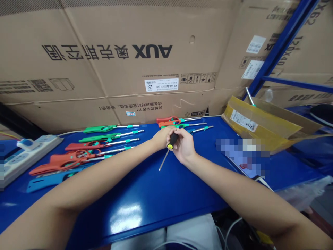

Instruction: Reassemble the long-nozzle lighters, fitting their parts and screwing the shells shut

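Observation:
A screwdriver (172,141) with a black handle, a yellow collar and a thin metal shaft is held over the blue table. Its shaft slants down and left, toward me. My right hand (186,146) is closed around the handle from the right. From the left, my left hand (160,138) meets it with curled fingers against the handle; those fingers are partly hidden. Just behind my hands lie several long-nosed gas lighters, among them a red one (166,119), an orange one (169,123) and a green one (182,125). A blue lighter's metal tube (204,129) shows beyond my right hand.
More green lighters (100,128), red lighters (65,158) and a blue lighter (49,180) lie left on the blue table (145,184). A white power strip (31,156) is at far left. At right are a blurred phone (241,161) and a yellow-taped open carton (260,121). Large cardboard (104,76) stands behind.

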`<state>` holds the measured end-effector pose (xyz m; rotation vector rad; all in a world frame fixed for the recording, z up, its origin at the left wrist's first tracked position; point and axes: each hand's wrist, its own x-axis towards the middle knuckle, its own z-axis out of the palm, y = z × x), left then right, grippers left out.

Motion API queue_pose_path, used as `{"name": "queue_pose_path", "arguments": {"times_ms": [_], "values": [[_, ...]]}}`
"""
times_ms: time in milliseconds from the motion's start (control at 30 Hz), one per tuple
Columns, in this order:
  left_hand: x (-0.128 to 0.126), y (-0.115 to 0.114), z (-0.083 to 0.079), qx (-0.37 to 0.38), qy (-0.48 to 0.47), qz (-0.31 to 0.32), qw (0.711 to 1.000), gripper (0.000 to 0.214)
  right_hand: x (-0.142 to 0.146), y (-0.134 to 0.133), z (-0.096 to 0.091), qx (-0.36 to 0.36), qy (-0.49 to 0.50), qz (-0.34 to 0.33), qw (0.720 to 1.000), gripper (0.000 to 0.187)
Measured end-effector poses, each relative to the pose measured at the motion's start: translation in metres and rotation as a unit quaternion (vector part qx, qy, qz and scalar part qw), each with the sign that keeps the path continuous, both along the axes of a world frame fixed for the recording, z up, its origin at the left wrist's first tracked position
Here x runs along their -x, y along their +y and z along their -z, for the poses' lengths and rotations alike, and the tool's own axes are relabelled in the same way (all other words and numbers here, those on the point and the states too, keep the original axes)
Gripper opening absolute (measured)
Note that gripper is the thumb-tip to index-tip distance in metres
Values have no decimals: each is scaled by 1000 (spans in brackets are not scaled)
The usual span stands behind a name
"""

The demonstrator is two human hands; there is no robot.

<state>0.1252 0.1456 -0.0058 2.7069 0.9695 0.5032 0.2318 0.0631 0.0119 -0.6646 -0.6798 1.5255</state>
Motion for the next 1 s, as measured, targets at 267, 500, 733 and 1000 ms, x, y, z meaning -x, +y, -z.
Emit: {"name": "queue_pose_path", "arguments": {"times_ms": [267, 500, 733, 1000], "values": [[37, -45, -4, -26, 34, 10, 999, 28, -14, 13, -14, -62, -75, 32, 995, 29], [103, -114, -7, -37, 36, 22, 998, 35, -32, 15, -24, -107, -301, -54, 946, 44], [134, -145, -10, 35, -37, 27, 998, 40, -39, 12, -20, -205, -519, -91, 825, 22], [137, -126, -4, 131, -142, -9, 981, 22, -52, 9, -2, -300, -648, -119, 690, 10]]}}
